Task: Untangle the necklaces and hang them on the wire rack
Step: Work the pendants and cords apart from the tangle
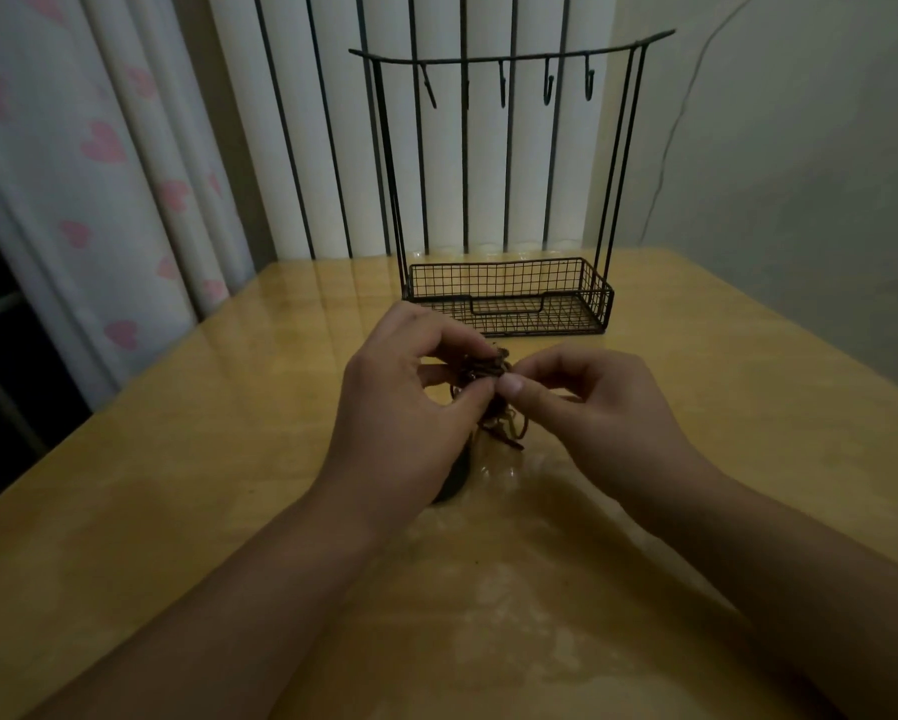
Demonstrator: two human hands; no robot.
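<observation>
**Head view: both hands pinch a knot of necklaces in front of a bare wire rack**

Head camera looks down on a glossy yellow-wood table (pixel 187 459). Above its middle, the left hand (pixel 410 402) and the right hand (pixel 592 402) meet fingertip to fingertip, each pinching a dark brown tangle of necklaces (pixel 483 368) between thumb and curled fingers. Loose cord loops hang from the clump between the two hands and trail down to the tabletop; how many necklaces make up the knot cannot be told in the dim light. A dark rounded shape (pixel 452 483) lies on the table, mostly hidden behind the left wrist, and what it is cannot be made out.

Beyond the hands, near the far edge, stands the black wire rack (pixel 509 59). Its top bar carries five small hooks, none with anything on it. At its foot sits a mesh basket (pixel 600 296), through whose grid only the table surface shows. White curtains with pink hearts (pixel 98 142) hang at the left.
</observation>
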